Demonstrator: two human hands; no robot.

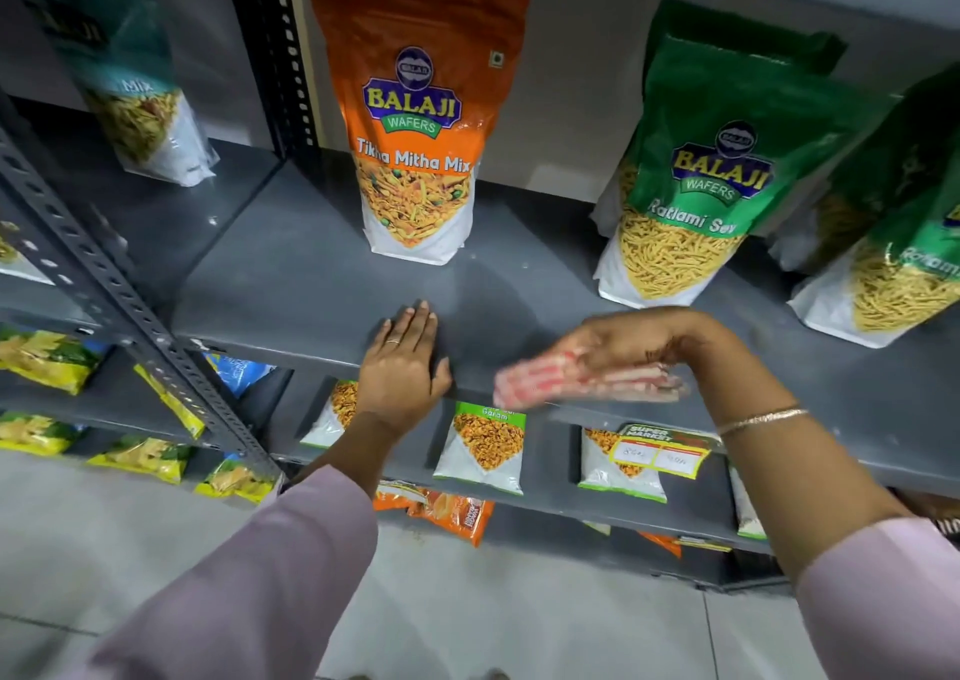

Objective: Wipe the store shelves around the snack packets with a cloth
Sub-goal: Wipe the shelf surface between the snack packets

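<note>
The cloth (582, 380), pink and white and blurred with motion, is lying on the front edge of the grey shelf (291, 284), at about 5 o'clock from the orange packet (415, 123) and 7 o'clock from the green packet (691, 180). It is looking soft, light and limp, so it will likely bunch or slide unless pressed flat under the palm; holding it by the folded middle seems best.

The right hand (628, 341) is arching over the cloth with the wrist raised and bent, fingers curled down and pressing onto it. The left hand (402, 362) is lying flat on the shelf at 9 o'clock from the cloth, fingers straight and held close together, gripping nothing and apparently bracing. The packets look light and stiff-standing yet easy to topple, so wiping near their bases calls for care. The 2 hands are staying apart.
</note>
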